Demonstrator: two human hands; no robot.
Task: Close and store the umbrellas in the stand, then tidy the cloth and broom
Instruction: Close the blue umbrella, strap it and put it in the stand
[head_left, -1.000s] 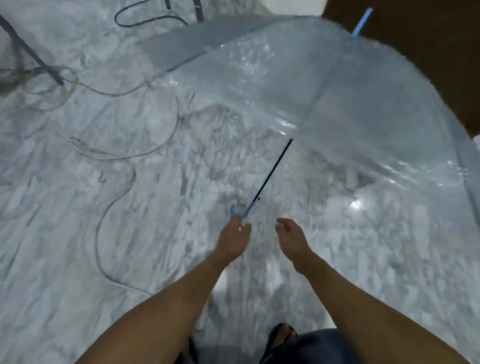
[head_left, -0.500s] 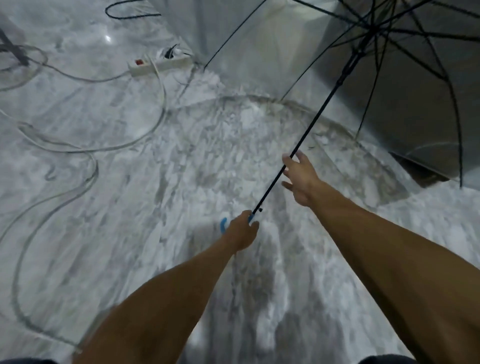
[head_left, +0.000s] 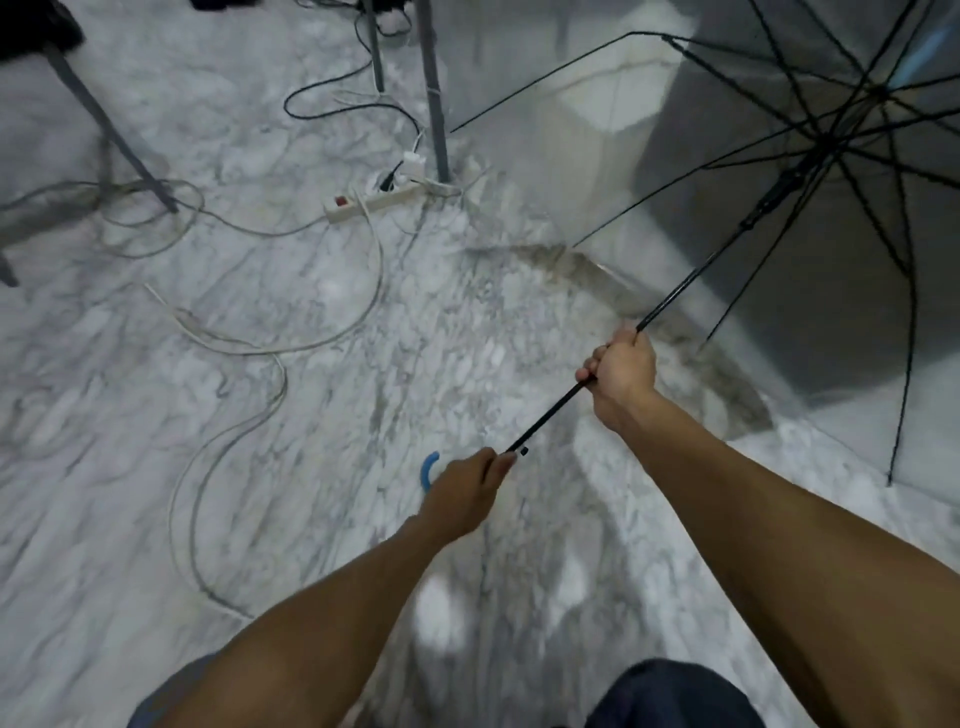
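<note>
So the clear umbrella (head_left: 649, 171) is wide open, tipped over toward the far right side of the marble floor (head_left: 156, 415), with its canopy edge down near the floor and the black ribs fanned out. The left hand (head_left: 465, 493) has its fingers curled round the blue hook handle (head_left: 429, 470), only the curved tip of it poking out behind the knuckles. The right hand (head_left: 621, 371) is fisted around the thin black shaft (head_left: 550, 413) further up, fingers wrapped tight with the thumb side toward the canopy. Handling-wise I'd guess this thing is light but awkward: the plastic skin is floppy and catches air, the ribs are skinny and would bend if you grabbed them, and the shaft is smooth metal so a loose grip could slide. Best places to hold look like exactly where the hands are, handle for steadying and shaft for working, and then the runner (head_left: 774, 195) up where the stretchers meet is what you'd want to pull down to collapse it. Right hand sits well short of that runner, so it probably needs to travel up the shaft first. There's a power strip (head_left: 371, 200) and a bunch of cables (head_left: 239, 410) lying on the floor to the left, plus some metal legs (head_left: 434, 88) at the far edge, so I'd watch the rib tips around those. Can't see any umbrella stand, cloth or broom in this view.
</note>
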